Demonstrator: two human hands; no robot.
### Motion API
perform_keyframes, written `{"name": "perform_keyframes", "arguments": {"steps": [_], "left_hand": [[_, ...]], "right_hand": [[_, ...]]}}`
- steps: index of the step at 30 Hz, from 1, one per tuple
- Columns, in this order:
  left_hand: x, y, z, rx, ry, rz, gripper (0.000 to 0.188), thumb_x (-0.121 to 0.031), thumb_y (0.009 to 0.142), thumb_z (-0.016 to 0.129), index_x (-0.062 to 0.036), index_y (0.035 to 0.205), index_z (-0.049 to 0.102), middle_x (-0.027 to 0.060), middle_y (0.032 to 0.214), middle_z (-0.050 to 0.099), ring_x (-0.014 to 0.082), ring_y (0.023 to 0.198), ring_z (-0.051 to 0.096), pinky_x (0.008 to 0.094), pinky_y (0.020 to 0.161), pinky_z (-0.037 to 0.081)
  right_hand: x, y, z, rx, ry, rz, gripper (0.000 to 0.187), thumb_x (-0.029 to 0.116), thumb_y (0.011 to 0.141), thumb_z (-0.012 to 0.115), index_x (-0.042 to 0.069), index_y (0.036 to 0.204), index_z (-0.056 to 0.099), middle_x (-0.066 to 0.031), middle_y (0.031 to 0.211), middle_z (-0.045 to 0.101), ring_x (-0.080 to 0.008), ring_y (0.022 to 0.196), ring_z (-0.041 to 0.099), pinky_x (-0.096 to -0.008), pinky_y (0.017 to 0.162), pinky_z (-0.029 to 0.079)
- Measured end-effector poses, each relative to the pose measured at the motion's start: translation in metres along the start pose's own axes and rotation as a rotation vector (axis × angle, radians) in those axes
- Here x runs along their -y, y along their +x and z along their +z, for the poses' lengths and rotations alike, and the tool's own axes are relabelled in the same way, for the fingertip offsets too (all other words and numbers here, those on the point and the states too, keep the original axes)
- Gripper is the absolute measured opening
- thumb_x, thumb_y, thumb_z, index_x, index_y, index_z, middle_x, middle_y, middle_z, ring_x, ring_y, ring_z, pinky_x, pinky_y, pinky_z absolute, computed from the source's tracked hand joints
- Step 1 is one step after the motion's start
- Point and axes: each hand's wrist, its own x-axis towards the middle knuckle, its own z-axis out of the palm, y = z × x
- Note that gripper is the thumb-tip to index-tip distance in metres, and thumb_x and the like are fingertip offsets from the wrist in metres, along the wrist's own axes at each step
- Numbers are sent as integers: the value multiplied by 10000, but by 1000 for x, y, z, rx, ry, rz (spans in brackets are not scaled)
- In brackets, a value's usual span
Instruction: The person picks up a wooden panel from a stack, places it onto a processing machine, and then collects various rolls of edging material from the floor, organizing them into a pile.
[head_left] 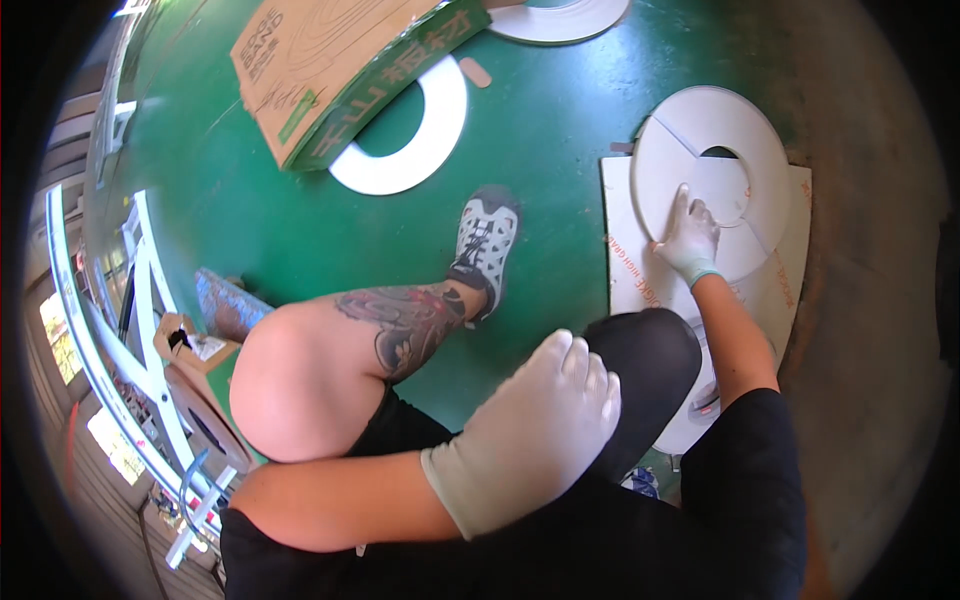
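Note:
My right hand (690,235), in a pale glove, touches the near left part of a large flat white ring (665,190), which looks like a wound coil of strip. Its index finger points forward, the thumb is apart, and the other fingers are bent; it grips nothing. The ring lies over a pale flat board or box (632,265) with red printing. My left hand (535,430), also gloved, is by my black-clad right knee, back upward, fingers side by side. Nothing shows in it; its palm is hidden, and I cannot tell whether it touches the knee.
On the green floor, a brown carton (340,60) stands at the far left, with another white ring (400,165) partly behind its near edge. A third white ring (565,22) lies at the far edge. A white metal frame (110,320) and small open carton (185,345) are at left.

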Motion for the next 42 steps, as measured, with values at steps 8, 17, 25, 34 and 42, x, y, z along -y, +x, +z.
{"name": "perform_keyframes", "arguments": {"steps": [8,17,25,34,42], "left_hand": [[25,0,-5,44,-80,-18,372,-270,852,703,-12,1120,686,138,1066,694,295,1041,667,423,976,512],[40,23,-66,166,-93,149,454,-327,883,722,-3,1194,659,143,1122,685,307,1137,648,435,1036,480],[244,78,-168,-55,-368,71,543,-299,931,709,-10,1381,617,192,1323,669,324,1253,627,396,1087,474],[512,68,-8,209,9,-764,1427,-585,685,870,-159,1681,-58,202,1745,-76,501,1585,-74,745,1203,80],[514,53,-21,199,-10,-763,1237,-521,780,779,-137,1687,30,215,1743,-5,506,1586,-23,709,1224,48]], "right_hand": [[-72,-43,53,34,-92,-114,1265,317,668,917,136,1656,149,-206,1581,356,-379,1497,334,-530,1221,306],[-66,-33,35,224,-45,-19,1198,265,715,856,143,1661,131,-214,1677,243,-382,1572,223,-491,1238,323],[-79,-97,-24,-245,644,63,492,381,980,652,82,1371,659,-247,1270,689,-401,1214,646,-450,1066,487],[-100,-290,62,-353,1365,446,420,346,1021,643,-24,1216,679,-212,1046,712,-366,996,683,-437,884,543],[58,-187,-192,-368,834,489,452,290,1007,678,-30,1326,650,-216,1202,724,-322,1119,696,-371,1015,521]]}}
